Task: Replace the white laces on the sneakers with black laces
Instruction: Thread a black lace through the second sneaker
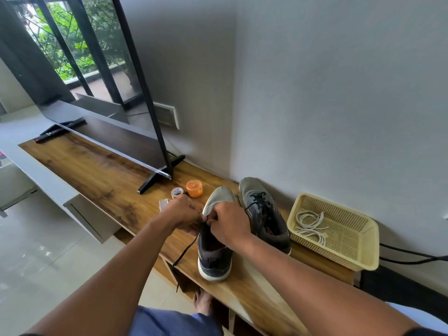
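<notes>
Currently both hands, left [185, 215] and right [230, 223], pinch the black lace [185, 251] at the near sneaker [214, 253], whose heel sits at the bench [101, 175] front edge. Lace tail hangs past that edge. White laces [310, 225] lie in the basket [363, 241], just right of the laced sneaker [265, 214].

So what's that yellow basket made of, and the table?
The basket looks like pale yellow moulded plastic: stiff walls pierced with tiny even holes, slightly glossy. The table top shows brown wood grain with a smooth sheen, so it is wood or a wood-look laminate; I cannot tell which.
</notes>
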`<state>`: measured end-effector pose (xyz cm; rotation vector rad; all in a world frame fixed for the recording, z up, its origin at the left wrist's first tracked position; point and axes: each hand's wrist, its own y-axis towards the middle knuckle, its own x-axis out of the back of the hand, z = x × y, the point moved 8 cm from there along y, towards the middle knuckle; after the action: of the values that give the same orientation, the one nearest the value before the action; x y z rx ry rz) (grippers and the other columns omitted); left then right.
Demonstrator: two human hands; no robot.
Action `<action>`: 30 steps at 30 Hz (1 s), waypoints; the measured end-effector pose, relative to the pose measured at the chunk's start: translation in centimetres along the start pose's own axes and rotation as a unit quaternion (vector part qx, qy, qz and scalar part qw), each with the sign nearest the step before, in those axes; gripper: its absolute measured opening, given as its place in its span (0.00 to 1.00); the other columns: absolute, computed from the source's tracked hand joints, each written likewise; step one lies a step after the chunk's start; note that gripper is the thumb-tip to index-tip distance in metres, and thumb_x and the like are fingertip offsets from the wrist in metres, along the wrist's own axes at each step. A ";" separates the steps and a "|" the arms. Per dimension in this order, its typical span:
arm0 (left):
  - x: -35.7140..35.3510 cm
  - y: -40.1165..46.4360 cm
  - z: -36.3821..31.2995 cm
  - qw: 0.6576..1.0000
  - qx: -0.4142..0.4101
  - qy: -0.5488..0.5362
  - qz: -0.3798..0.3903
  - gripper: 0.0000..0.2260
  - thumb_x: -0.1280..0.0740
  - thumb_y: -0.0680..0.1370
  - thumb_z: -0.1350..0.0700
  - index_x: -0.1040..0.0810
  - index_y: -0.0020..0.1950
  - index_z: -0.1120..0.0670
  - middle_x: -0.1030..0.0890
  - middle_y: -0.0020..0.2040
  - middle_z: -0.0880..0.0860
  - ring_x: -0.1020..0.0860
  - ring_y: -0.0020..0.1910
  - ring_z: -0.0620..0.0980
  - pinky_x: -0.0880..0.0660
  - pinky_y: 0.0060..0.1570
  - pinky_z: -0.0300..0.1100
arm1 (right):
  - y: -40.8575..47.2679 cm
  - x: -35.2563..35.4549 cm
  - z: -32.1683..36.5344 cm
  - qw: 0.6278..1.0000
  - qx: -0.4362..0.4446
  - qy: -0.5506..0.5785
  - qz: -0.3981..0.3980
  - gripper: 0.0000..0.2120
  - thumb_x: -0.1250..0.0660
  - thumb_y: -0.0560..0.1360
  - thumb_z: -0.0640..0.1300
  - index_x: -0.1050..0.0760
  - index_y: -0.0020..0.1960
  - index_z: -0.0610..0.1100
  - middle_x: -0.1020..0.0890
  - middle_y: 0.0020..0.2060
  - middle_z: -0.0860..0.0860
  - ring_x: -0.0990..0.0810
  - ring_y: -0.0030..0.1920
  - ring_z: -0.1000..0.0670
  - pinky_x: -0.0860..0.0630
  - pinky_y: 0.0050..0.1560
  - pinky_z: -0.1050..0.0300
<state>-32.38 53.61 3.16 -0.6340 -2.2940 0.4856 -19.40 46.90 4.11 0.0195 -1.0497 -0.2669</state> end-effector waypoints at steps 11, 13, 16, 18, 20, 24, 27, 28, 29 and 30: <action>-0.3 0.2 1.2 0.996 0.021 -0.076 0.029 0.05 0.31 0.80 0.68 0.15 0.51 0.63 0.13 0.48 0.65 0.13 0.41 0.56 0.14 0.41 0.47 | -0.2 -0.1 0.4 0.998 0.046 0.042 -0.014 0.09 0.27 0.77 0.45 0.25 0.53 0.52 0.16 0.40 0.53 0.17 0.42 0.51 0.21 0.38 0.54; -0.4 0.2 1.6 0.992 0.033 -0.111 0.040 0.06 0.30 0.80 0.68 0.15 0.47 0.62 0.13 0.46 0.64 0.13 0.41 0.55 0.14 0.44 0.49 | -0.2 0.0 0.7 0.997 0.071 0.023 -0.016 0.04 0.30 0.78 0.46 0.22 0.53 0.51 0.15 0.41 0.53 0.17 0.42 0.50 0.20 0.38 0.53; -0.7 -0.1 2.0 0.987 0.050 -0.144 0.052 0.08 0.31 0.80 0.70 0.16 0.44 0.61 0.14 0.43 0.62 0.14 0.39 0.53 0.14 0.43 0.49 | -0.2 0.3 1.4 0.995 0.096 0.000 -0.019 0.08 0.34 0.80 0.51 0.19 0.51 0.50 0.15 0.41 0.52 0.18 0.42 0.49 0.24 0.37 0.55; -0.9 -0.3 1.8 0.990 0.050 -0.126 0.048 0.09 0.32 0.79 0.70 0.18 0.42 0.61 0.15 0.38 0.60 0.15 0.38 0.53 0.14 0.40 0.46 | -0.3 0.5 1.8 0.994 0.102 -0.029 -0.028 0.12 0.35 0.78 0.58 0.19 0.49 0.51 0.17 0.39 0.53 0.19 0.40 0.51 0.25 0.35 0.57; -0.6 -0.3 1.3 0.995 0.033 -0.087 0.024 0.10 0.32 0.79 0.70 0.21 0.39 0.60 0.17 0.34 0.58 0.17 0.36 0.53 0.15 0.39 0.46 | -0.5 0.6 2.0 0.991 0.103 -0.066 -0.055 0.13 0.34 0.76 0.60 0.20 0.46 0.52 0.18 0.37 0.54 0.19 0.38 0.51 0.24 0.33 0.57; 0.5 -0.3 -0.2 0.998 -0.025 -0.052 -0.020 0.06 0.36 0.82 0.65 0.22 0.47 0.59 0.16 0.38 0.57 0.17 0.35 0.50 0.17 0.41 0.45 | -0.9 1.1 2.2 0.985 0.101 -0.099 -0.098 0.14 0.31 0.74 0.63 0.21 0.44 0.53 0.19 0.37 0.55 0.20 0.37 0.53 0.26 0.32 0.59; 1.3 -0.6 -1.0 0.993 -0.057 -0.094 -0.044 0.08 0.41 0.86 0.62 0.24 0.51 0.59 0.14 0.44 0.59 0.14 0.43 0.54 0.16 0.50 0.54 | -0.8 1.4 1.7 0.982 0.082 -0.137 -0.100 0.16 0.30 0.71 0.66 0.18 0.47 0.55 0.19 0.46 0.53 0.22 0.50 0.49 0.26 0.46 0.52; 1.7 -0.8 -1.2 0.988 -0.059 -0.128 -0.056 0.09 0.43 0.87 0.62 0.24 0.53 0.61 0.14 0.46 0.61 0.13 0.45 0.57 0.14 0.50 0.55 | -0.7 1.3 1.4 0.984 0.068 -0.141 -0.087 0.17 0.31 0.71 0.67 0.17 0.48 0.56 0.20 0.50 0.52 0.24 0.54 0.47 0.27 0.52 0.48; 2.2 -0.9 -1.3 0.982 -0.061 -0.168 -0.064 0.10 0.44 0.88 0.61 0.24 0.55 0.62 0.14 0.47 0.63 0.13 0.46 0.59 0.14 0.47 0.55 | -0.6 1.3 1.1 0.987 0.053 -0.138 -0.069 0.18 0.32 0.71 0.69 0.17 0.50 0.57 0.21 0.53 0.51 0.26 0.58 0.46 0.28 0.56 0.45; 2.7 -0.9 -1.3 0.973 -0.064 -0.209 -0.069 0.11 0.45 0.88 0.60 0.25 0.57 0.63 0.14 0.48 0.64 0.13 0.47 0.61 0.14 0.46 0.54 | -0.6 1.2 0.8 0.989 0.040 -0.132 -0.054 0.19 0.32 0.70 0.69 0.17 0.51 0.58 0.22 0.55 0.50 0.27 0.60 0.45 0.29 0.59 0.43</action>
<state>-33.42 54.57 5.91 -0.4612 -2.7653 0.4378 -19.64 46.15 5.43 0.1159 -1.3252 -0.3321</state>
